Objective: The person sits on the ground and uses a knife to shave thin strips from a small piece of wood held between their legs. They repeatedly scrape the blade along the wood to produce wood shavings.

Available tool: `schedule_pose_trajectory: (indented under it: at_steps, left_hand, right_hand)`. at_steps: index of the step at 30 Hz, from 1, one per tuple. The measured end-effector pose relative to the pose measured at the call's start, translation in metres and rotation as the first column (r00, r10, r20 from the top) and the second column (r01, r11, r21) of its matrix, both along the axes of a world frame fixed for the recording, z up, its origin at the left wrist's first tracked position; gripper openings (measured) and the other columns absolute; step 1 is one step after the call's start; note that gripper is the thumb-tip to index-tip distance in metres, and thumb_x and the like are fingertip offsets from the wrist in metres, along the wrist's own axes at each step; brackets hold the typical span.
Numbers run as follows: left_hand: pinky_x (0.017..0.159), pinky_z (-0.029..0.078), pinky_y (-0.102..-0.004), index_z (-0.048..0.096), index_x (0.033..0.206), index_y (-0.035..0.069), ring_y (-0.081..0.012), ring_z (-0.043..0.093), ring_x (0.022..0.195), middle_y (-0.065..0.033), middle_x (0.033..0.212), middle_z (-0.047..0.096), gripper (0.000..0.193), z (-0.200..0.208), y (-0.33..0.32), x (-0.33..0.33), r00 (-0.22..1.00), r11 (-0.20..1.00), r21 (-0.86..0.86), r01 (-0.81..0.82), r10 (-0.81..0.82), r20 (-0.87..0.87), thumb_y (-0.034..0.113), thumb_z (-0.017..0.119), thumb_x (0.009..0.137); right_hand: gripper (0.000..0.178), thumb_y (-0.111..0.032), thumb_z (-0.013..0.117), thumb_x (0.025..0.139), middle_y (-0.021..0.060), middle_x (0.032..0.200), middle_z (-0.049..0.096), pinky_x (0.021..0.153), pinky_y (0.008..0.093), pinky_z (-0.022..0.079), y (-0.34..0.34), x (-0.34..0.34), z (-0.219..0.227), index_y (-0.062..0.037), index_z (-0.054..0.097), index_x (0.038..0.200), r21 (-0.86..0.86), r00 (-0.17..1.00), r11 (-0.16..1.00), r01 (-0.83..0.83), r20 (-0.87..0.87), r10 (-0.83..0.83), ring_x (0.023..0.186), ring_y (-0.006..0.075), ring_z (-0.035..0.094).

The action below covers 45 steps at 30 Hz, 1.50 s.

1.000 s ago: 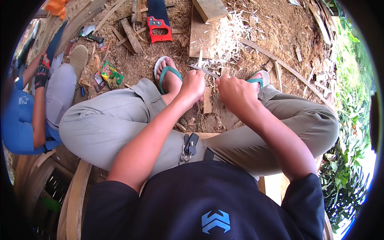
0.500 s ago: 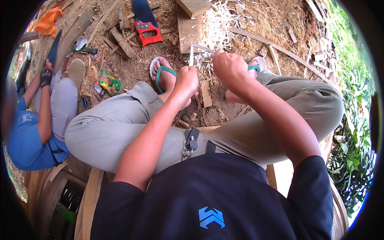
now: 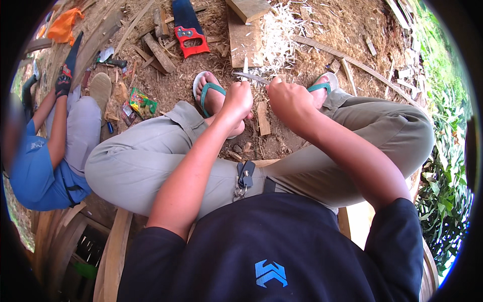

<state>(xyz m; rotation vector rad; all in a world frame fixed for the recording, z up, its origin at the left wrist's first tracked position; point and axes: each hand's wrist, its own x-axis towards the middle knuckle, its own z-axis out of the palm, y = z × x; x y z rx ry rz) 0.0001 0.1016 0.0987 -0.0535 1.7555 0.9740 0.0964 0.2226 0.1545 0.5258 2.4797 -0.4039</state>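
Observation:
My left hand [image 3: 238,98] is closed round a thin pale wooden stick [image 3: 245,65], whose tip points away from me. In my right hand [image 3: 289,98] is a knife; its blade [image 3: 254,77] points left and lies across the stick just above my left fist. The knife's handle is hidden inside my fingers. Both hands are held between my knees, over the ground and near my feet in green-strapped flip-flops. Beyond them lies a wooden board [image 3: 242,43] with a block [image 3: 249,9] on its far end, and pale shavings [image 3: 284,38] are heaped beside it.
A red-handled handsaw [image 3: 191,41] lies beyond my left foot. Wood scraps [image 3: 159,53] and a colourful packet [image 3: 143,102] are scattered leftward. At far left another person in blue [image 3: 37,168] holds a handsaw [image 3: 73,56] with a gloved hand. Green plants [image 3: 445,191] line the right side.
The knife blade has slid down the stick, closer to my left hand. My right hand is slightly lower. The whole view has shifted a little.

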Motion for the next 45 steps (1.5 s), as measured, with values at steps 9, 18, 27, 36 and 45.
schedule_pose_trajectory:
  at_steps: [9, 18, 27, 36, 45]
  left_hand:
    - [0.038, 0.027, -0.0300, 0.042, 0.087, 0.012, -0.0097, 0.026, 0.040, 0.0047, 0.056, 0.030, 0.017, 0.018, 0.002, -0.003, 0.985, 0.995, -0.007, -0.101, 0.101, 0.142, 0.026, 0.036, 0.093]
    - [0.038, 0.028, -0.0299, 0.043, 0.085, 0.011, -0.0107, 0.028, 0.041, 0.0035, 0.057, 0.032, 0.016, 0.026, 0.007, -0.008, 0.989, 0.997, -0.041, -0.070, 0.075, 0.130, 0.025, 0.037, 0.092]
    - [0.037, 0.029, -0.0295, 0.043, 0.084, 0.011, -0.0107, 0.028, 0.040, 0.0030, 0.056, 0.032, 0.018, 0.018, 0.003, -0.001, 0.996, 0.995, -0.082, -0.051, 0.057, 0.068, 0.025, 0.036, 0.093]
    - [0.035, 0.028, -0.0292, 0.045, 0.085, 0.011, -0.0098, 0.026, 0.039, 0.0039, 0.055, 0.031, 0.021, 0.027, 0.009, 0.000, 0.988, 0.995, -0.037, -0.094, 0.098, 0.116, 0.027, 0.037, 0.094]
    - [0.037, 0.029, -0.0306, 0.045, 0.084, 0.011, -0.0111, 0.028, 0.041, 0.0032, 0.055, 0.032, 0.017, 0.029, 0.009, -0.009, 0.989, 0.997, -0.047, -0.059, 0.064, 0.134, 0.023, 0.037, 0.092]
  right_hand:
    - [0.023, -0.021, 0.052, 0.094, 0.0123, 0.087, 0.072, 0.064, 0.0359, 0.058, 0.033, -0.020, -0.016, -0.0033, 0.068, 0.091, -0.029, 0.999, 0.999, -0.043, -0.007, 0.042, 0.082, 0.0264, 0.072]
    - [0.032, -0.024, 0.047, 0.096, 0.0127, 0.083, 0.071, 0.062, 0.0370, 0.057, 0.026, -0.010, 0.029, -0.0047, 0.069, 0.084, -0.078, 0.983, 0.982, -0.171, -0.078, 0.165, 0.075, 0.0271, 0.072]
    - [0.014, -0.015, 0.056, 0.091, 0.0115, 0.083, 0.072, 0.060, 0.0311, 0.057, 0.000, -0.012, 0.012, -0.0035, 0.064, 0.092, 0.053, 0.992, 0.991, -0.120, -0.028, 0.122, 0.079, 0.0208, 0.072]
    - [0.016, -0.013, 0.061, 0.088, 0.0097, 0.091, 0.073, 0.060, 0.0289, 0.058, 0.039, -0.024, -0.042, -0.0044, 0.069, 0.097, 0.095, 0.999, 0.995, -0.027, 0.050, 0.022, 0.081, 0.0204, 0.072]
    - [0.021, -0.019, 0.052, 0.093, 0.0100, 0.083, 0.071, 0.062, 0.0339, 0.058, 0.011, -0.009, 0.034, -0.0040, 0.067, 0.091, -0.048, 0.997, 0.996, -0.070, -0.035, 0.068, 0.081, 0.0236, 0.072]
